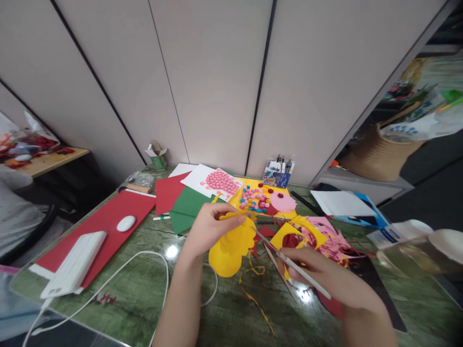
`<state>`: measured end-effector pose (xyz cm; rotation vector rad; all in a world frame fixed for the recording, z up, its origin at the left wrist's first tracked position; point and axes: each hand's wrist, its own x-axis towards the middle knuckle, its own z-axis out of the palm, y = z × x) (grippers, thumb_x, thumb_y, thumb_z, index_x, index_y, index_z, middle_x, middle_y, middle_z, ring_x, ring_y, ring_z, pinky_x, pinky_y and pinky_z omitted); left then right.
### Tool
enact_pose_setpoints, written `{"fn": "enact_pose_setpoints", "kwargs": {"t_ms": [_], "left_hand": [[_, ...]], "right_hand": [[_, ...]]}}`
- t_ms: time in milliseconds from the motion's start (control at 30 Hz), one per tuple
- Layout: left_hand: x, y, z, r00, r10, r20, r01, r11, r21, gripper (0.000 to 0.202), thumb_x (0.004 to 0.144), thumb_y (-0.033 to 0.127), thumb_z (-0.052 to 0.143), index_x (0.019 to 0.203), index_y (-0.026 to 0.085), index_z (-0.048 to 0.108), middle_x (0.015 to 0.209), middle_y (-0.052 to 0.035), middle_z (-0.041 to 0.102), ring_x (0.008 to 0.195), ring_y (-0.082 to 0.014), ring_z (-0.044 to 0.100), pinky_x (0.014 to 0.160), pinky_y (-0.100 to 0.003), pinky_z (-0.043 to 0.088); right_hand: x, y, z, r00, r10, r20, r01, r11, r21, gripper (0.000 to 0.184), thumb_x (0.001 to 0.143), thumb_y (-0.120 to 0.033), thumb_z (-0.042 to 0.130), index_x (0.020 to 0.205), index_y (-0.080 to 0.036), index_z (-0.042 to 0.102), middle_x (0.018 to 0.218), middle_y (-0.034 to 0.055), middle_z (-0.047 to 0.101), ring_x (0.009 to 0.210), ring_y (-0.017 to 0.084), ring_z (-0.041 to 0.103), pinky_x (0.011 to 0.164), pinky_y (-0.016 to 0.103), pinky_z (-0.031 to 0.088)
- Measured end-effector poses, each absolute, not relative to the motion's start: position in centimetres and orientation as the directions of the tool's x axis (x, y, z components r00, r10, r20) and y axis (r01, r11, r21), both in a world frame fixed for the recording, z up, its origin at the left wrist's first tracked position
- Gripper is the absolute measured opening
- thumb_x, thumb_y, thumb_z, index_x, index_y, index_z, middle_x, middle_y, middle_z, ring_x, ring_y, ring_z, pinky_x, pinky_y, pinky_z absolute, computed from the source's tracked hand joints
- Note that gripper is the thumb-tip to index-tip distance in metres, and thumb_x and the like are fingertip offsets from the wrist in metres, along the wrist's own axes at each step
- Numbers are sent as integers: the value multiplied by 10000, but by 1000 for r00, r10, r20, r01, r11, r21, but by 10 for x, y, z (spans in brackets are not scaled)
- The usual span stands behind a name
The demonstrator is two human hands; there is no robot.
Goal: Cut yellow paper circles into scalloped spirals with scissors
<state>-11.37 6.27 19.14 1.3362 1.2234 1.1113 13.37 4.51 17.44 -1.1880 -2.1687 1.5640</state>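
Observation:
Pinched between the thumb and fingers of my left hand is a piece of yellow paper with a scalloped edge, raised above the green table. My right hand is closed around a slim, pale pen-shaped tool. The tool's thin tip reaches the paper's right edge beside my left thumb; whether it touches cannot be seen. A narrow yellow paper strip curls down over the table below the paper. Near my right hand lie a wooden stick and a cut yellow sheet.
Pink and red paper scraps heap at right. Behind are pompom-covered sheets, green paper and a marker pack. A white power bank and mouse rest on red paper. A white cable crosses the table.

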Motion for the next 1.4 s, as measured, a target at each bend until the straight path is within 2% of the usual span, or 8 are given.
{"fn": "enact_pose_setpoints", "kwargs": {"t_ms": [200,400,833,1033,1133,1233,1333,1400], "left_hand": [[-120,62,198,178,984,-4,205,-33,978,170,698,315,682,687,145,688,606,-6,594,546,-91,487,476,-198,352],[-124,61,198,256,966,-31,307,-51,950,173,719,309,649,713,146,705,645,-20,637,578,-104,512,503,-207,371],[-126,60,196,298,952,69,315,-166,934,141,701,285,644,695,183,740,643,-60,679,546,-139,557,480,-221,399],[-125,62,196,247,968,49,297,-124,947,129,705,279,648,700,182,734,668,-47,682,563,-129,560,495,-211,393],[-119,64,194,139,988,73,212,-102,972,139,714,295,659,717,171,722,668,-36,663,591,-128,556,509,-206,392],[-108,67,189,2,997,74,-36,-74,997,148,702,299,686,731,154,698,661,-21,637,572,-115,548,510,-201,405],[-95,69,184,-65,997,42,-299,-59,952,168,664,290,727,723,141,675,660,-8,625,552,-105,552,513,-201,428],[-88,70,182,-83,996,28,-410,-59,910,172,657,285,736,731,141,676,658,-2,629,543,-100,557,522,-203,444]], "right_hand": [[136,47,170,-719,632,-291,458,115,-882,214,887,-337,459,767,-184,548,666,-15,477,615,136,414,561,221,339],[137,49,173,-732,608,-308,522,210,-827,257,920,-343,426,777,-180,565,663,-17,494,608,129,428,560,217,332],[137,49,168,-743,598,-300,528,248,-812,283,921,-339,447,715,-177,553,621,-21,502,574,119,437,527,216,319],[135,50,171,-737,608,-294,514,222,-829,305,917,-390,436,730,-182,559,636,-13,506,589,132,439,547,225,339],[133,49,173,-704,657,-268,478,160,-864,332,897,-466,440,806,-182,586,693,7,534,624,148,457,565,236,364],[132,48,172,-674,704,-223,422,119,-899,405,865,-550,443,871,-179,605,754,25,545,664,161,469,593,250,383],[128,46,171,-680,708,-191,339,72,-938,490,838,-635,398,869,-189,600,739,20,503,658,168,441,592,268,368],[125,46,171,-700,694,-167,264,34,-964,513,830,-663,369,856,-205,597,715,11,461,645,170,412,590,277,346]]}}
